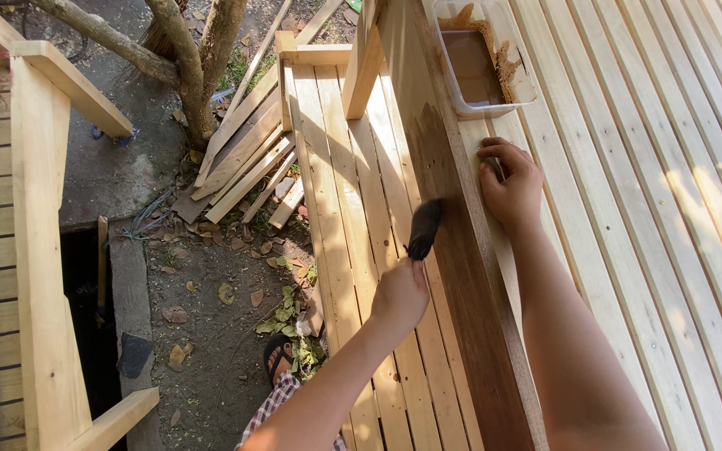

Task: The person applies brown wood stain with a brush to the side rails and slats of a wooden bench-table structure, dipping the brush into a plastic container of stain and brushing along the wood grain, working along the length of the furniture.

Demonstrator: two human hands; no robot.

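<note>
My left hand (400,294) grips a dark paintbrush (424,229) whose bristles press against the side of a long wooden rail (453,242), stained brown. My right hand (510,179) rests with curled fingers on the pale slats just right of that rail, and I cannot tell whether it holds anything. A clear plastic tub (482,57) with brown stain stands on the slats beyond my right hand.
Pale slatted decking (662,209) fills the right side. Left of the rail lies a lower slatted panel (353,192). Below are bare ground with dry leaves, a stack of planks (244,159), a tree trunk (198,75), a wooden frame (39,250), and a sandalled foot (279,355).
</note>
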